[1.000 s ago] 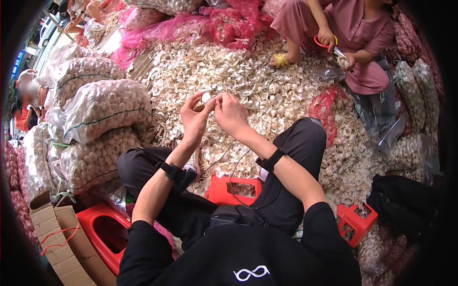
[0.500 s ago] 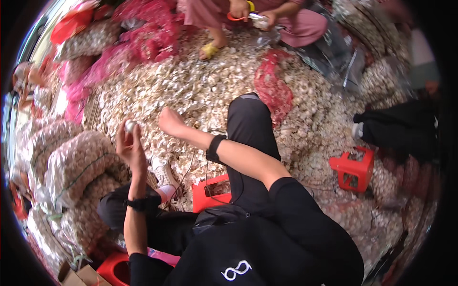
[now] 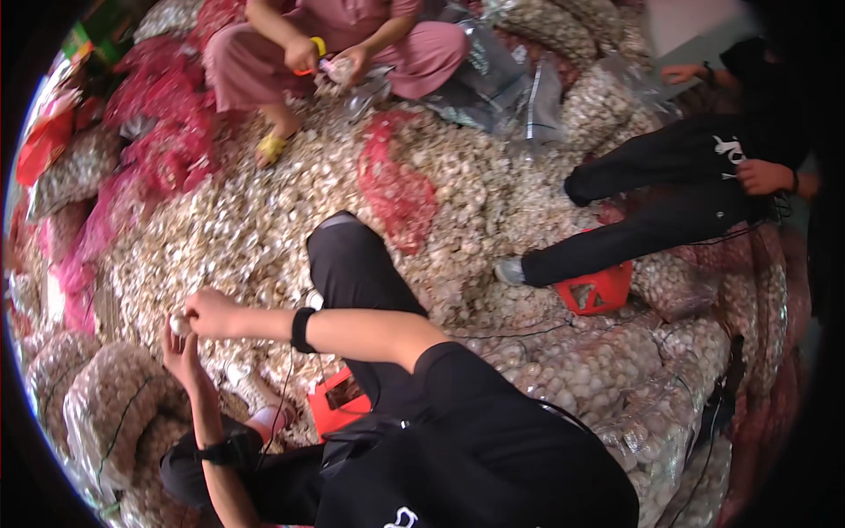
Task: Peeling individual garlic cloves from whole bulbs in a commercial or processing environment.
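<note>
Between the raised fingertips of my left hand (image 3: 182, 359) is a small, round, whitish garlic bulb (image 3: 180, 326). My right hand (image 3: 213, 313) is right at the bulb, its fingers curled in and facing down. Whatever those fingers hold, if anything, is hidden. Both hands are in front of me to the left, above a wide spread of pale garlic peelings and cut pieces (image 3: 238, 238). Each wrist wears a black band.
Stuffed clear bags of garlic (image 3: 114, 405) stand at my left, more (image 3: 598, 370) at the right. Across the pile a seated person works with scissors (image 3: 310, 58). Another in black sits to the right by a red stool (image 3: 598, 289). A red net (image 3: 396, 185) lies on the peelings.
My view has swung to the right, bringing the person in black into sight. My right hand has come up to the bulb in my left hand; before, the two were apart.
</note>
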Tool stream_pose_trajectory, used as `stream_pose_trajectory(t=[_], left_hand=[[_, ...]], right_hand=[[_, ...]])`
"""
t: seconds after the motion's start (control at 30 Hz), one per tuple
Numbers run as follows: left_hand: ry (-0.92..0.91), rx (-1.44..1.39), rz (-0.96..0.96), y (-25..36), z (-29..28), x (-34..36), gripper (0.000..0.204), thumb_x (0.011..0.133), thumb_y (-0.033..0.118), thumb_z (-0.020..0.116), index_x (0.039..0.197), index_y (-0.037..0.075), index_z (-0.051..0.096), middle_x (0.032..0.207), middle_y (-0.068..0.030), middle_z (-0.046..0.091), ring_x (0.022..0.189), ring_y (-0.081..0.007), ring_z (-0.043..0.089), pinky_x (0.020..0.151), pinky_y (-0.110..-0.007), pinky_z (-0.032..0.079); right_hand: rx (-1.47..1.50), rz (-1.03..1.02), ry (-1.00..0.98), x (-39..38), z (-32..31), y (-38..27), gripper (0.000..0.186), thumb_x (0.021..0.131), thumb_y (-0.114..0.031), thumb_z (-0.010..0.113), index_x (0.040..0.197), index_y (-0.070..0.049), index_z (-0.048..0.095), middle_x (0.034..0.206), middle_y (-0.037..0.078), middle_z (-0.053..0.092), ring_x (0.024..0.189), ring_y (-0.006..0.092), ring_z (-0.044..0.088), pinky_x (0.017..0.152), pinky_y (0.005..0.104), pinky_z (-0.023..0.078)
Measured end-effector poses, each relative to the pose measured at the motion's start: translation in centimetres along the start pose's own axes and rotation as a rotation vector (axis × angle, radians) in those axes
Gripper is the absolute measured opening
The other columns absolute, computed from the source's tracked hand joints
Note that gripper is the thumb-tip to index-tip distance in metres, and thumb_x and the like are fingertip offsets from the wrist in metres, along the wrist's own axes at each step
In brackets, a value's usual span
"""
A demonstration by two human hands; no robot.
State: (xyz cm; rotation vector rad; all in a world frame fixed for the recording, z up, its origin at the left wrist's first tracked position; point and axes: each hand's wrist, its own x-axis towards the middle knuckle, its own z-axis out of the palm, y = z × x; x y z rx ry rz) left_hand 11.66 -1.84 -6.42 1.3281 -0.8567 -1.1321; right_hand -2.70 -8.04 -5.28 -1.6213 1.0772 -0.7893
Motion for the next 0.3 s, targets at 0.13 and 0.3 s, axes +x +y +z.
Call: stream_pose_trajectory(t=[0.13, 0.3], left_hand=[[0.008, -0.061, -0.05, 1.5, 0.7, -0.5, 0.054, 0.09, 0.009, 0.06, 0.139, -0.003, 0.042, 0.125, -0.0153, 0.056, 0.111, -0.0214, 0.058, 0.095, -0.032, 0.047], [0.071, -0.068, -0.118, -0.1, -0.4, 0.0, 0.06, 0.089, 0.017, 0.068, 0.139, -0.002, 0.042, 0.125, -0.015, 0.057, 0.112, -0.0209, 0.058, 0.095, -0.031, 0.048]], right_hand=[[-0.19, -0.116, 0.04, -0.2, 0.1, -0.2, 0.015, 0.073, -0.01, 0.058, 0.068, 0.003, 0.065, 0.071, 0.02, 0.065, 0.072, 0.038, 0.065, 0.07, 0.0463, 0.052], [-0.256, -0.089, 0.02, -0.8, -0.4, -1.5, 0.015, 0.079, -0.011, 0.057, 0.08, 0.002, 0.066, 0.087, 0.02, 0.068, 0.085, 0.0354, 0.066, 0.08, 0.0447, 0.053]])
